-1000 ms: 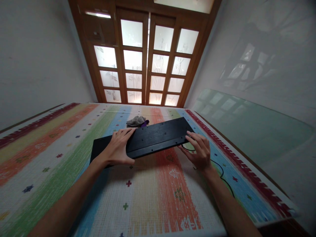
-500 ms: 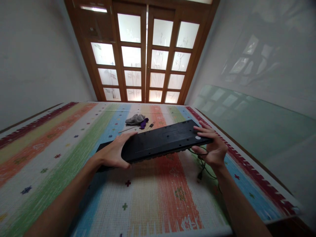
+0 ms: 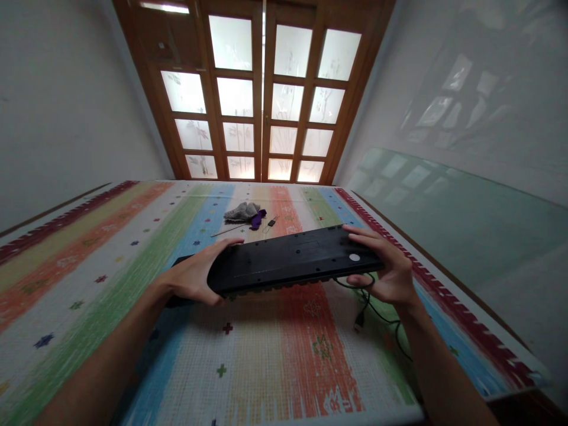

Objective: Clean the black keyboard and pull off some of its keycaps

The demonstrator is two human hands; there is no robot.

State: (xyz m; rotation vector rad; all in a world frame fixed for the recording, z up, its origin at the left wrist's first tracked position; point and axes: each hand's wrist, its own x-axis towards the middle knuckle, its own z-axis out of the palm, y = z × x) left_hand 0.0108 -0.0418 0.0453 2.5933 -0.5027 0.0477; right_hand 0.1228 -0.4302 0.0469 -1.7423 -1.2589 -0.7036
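Black, flat, hard-plastic keyboard (image 3: pixel 293 260), underside up, is clasped at its ends by the left hand (image 3: pixel 195 277) and right hand (image 3: pixel 386 269) above the striped woven mat (image 3: pixel 266 355).

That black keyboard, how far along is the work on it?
Done: the keyboard is off the striped mat, underside up. In hand: the left hand and right hand grip its two ends, with the cable dangling. Left: its back looks closed, and the small tools and cloth beyond lie untouched.
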